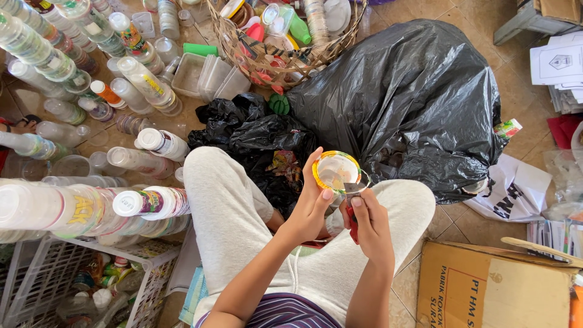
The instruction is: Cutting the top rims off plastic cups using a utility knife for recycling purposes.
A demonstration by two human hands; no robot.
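Your left hand [310, 209] pinches the cup [336, 172] by its orange rim, over your lap. Right hand [370, 228] is closed on a red cutter [352, 212], blade at the rim. Cup is light, thin and flexes (slippery too, likely); grip the stiffer rim, not the wall.

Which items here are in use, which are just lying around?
In use: left hand holding clear plastic cup; right hand holding red-handled cutter at its rim.

Lying about: black bag, wicker basket, stacked cups, cardboard box, white crate.
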